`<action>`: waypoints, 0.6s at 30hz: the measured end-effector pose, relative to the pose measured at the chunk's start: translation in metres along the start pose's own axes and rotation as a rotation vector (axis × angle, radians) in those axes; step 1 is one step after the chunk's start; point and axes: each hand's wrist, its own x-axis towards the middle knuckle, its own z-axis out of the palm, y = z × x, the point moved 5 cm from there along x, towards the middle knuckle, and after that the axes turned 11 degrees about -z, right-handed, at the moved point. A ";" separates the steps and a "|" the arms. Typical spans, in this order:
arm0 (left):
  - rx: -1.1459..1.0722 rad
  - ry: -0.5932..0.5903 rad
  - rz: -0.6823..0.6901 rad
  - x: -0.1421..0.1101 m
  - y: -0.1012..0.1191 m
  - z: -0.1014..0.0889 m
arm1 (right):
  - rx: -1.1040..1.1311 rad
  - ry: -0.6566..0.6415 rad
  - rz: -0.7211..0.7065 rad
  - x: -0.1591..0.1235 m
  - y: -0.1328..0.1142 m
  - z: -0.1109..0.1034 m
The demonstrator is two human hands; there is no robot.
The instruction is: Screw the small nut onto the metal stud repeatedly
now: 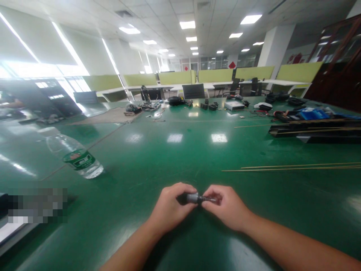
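Low in the middle of the head view, my left hand [171, 206] is closed around a small grey and black cylinder [192, 198], thumb and fingers on either side of it. From the cylinder's right end sticks out a thin dark shaft [208, 199]. My right hand [227, 207] pinches this shaft between thumb and fingers, and its far tip is partly hidden by them. The piece lies level between both hands, just above the green tabletop [158, 150]. Its exact kind is too small to make out.
A water bottle [79, 160] with a green label stands at the left, looking tilted. Thin brass-coloured rods [282, 168] lie at the right, below black trays and blue packs [314, 113]. Electronic parts [208, 105] line the far edge. A blurred-out object [36, 207] sits front left.
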 end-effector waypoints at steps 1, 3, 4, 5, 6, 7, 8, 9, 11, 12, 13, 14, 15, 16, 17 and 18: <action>0.000 -0.001 0.001 0.000 0.000 0.000 | 0.000 0.001 0.002 0.000 0.000 0.000; 0.005 0.001 0.005 0.000 0.000 -0.001 | 0.000 0.003 0.004 0.001 0.000 0.000; 0.008 0.002 0.004 0.000 0.000 -0.002 | 0.000 0.003 0.004 0.001 0.000 0.000; 0.011 0.002 0.000 0.000 0.000 -0.003 | -0.003 0.004 0.003 0.001 0.001 0.000; 0.013 0.004 -0.004 0.000 0.000 -0.003 | -0.008 0.005 0.001 0.001 0.001 0.000; 0.015 0.007 -0.009 0.000 0.000 -0.004 | -0.013 0.007 -0.002 0.001 0.001 0.000; 0.017 0.008 -0.012 0.000 0.000 -0.004 | -0.018 0.011 -0.004 0.000 0.002 0.000; 0.018 0.009 -0.013 0.001 0.000 -0.004 | -0.021 0.015 -0.008 0.000 0.002 0.000; 0.019 0.014 -0.012 0.001 0.000 -0.004 | -0.022 0.022 -0.015 0.000 0.002 0.000; 0.021 0.014 -0.013 0.001 0.000 -0.004 | -0.022 0.024 -0.017 0.000 0.002 0.000; 0.024 0.014 -0.015 0.000 0.000 -0.004 | -0.026 0.027 -0.019 0.000 0.002 0.000; 0.029 0.014 -0.018 0.000 -0.001 -0.004 | -0.033 0.031 -0.021 0.000 0.002 0.000; 0.035 0.013 -0.021 0.000 -0.001 -0.004 | -0.042 0.037 -0.021 0.001 0.001 -0.001; 0.042 0.013 -0.023 0.000 -0.001 -0.005 | -0.052 0.045 -0.022 0.001 0.001 -0.001; 0.047 0.016 -0.025 0.000 -0.001 -0.005 | -0.061 0.052 -0.023 0.001 0.001 -0.002; 0.050 0.021 -0.027 0.000 -0.002 -0.006 | -0.069 0.060 -0.022 0.001 0.001 -0.002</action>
